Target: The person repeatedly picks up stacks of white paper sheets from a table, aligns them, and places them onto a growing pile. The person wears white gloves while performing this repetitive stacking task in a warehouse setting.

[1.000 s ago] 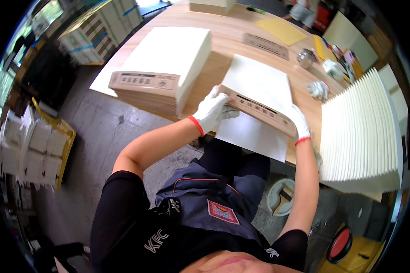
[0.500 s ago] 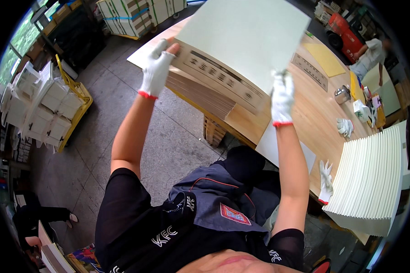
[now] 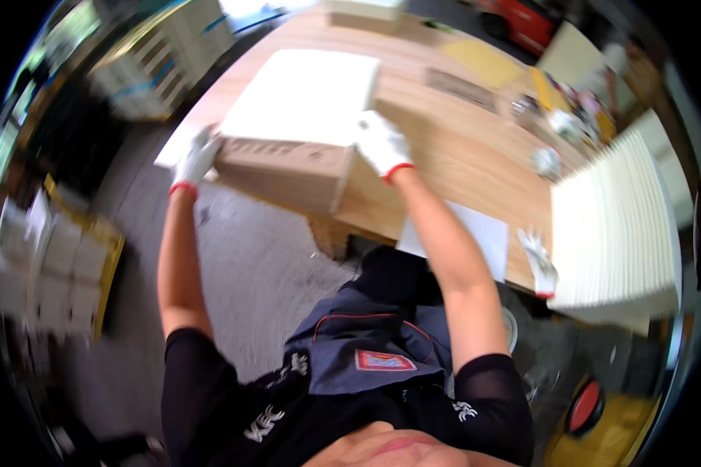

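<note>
A large white sheet with a printed brown front strip lies on a thick brown stack at the table's near left edge. My left hand, in a white fingerless-tipped glove with a red cuff, is closed around the sheet's front left corner. At the right edge, my gloved right hand has its fingers pressed together against the sheet; motion blur softens them. Beneath my right forearm, a smaller white sheet overhangs the table edge.
On the wooden table lie a brown printed strip, a yellow sheet, a metal cup and loose gloves. A tall fanned white stack fills the right end. A loaded yellow cart stands left.
The sheet was held raised and tilted over the stack; now it lies lower, squared on top of it. Both hands came down and toward the left with it, and the head view shifted.
</note>
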Action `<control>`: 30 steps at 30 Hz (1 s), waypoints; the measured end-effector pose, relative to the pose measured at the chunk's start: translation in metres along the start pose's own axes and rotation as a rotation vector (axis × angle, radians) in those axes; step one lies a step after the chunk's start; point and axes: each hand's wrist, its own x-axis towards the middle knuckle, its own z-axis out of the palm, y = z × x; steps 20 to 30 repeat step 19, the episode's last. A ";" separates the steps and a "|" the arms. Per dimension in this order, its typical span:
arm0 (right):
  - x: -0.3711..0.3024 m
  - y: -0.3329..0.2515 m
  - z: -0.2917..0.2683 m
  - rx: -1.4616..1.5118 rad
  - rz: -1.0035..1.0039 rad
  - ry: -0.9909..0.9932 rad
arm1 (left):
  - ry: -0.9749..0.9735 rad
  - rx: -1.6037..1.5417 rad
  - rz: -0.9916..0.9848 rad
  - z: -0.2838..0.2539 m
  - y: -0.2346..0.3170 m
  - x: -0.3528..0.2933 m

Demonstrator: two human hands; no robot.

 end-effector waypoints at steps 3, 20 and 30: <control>-0.019 -0.012 -0.028 -0.052 -0.007 0.038 | 0.357 0.437 0.305 0.011 0.014 0.003; -0.230 0.089 -0.194 -0.076 0.050 0.028 | -0.232 -0.410 1.541 0.150 0.573 -0.140; -0.230 0.089 -0.194 -0.076 0.050 0.028 | -0.232 -0.410 1.541 0.150 0.573 -0.140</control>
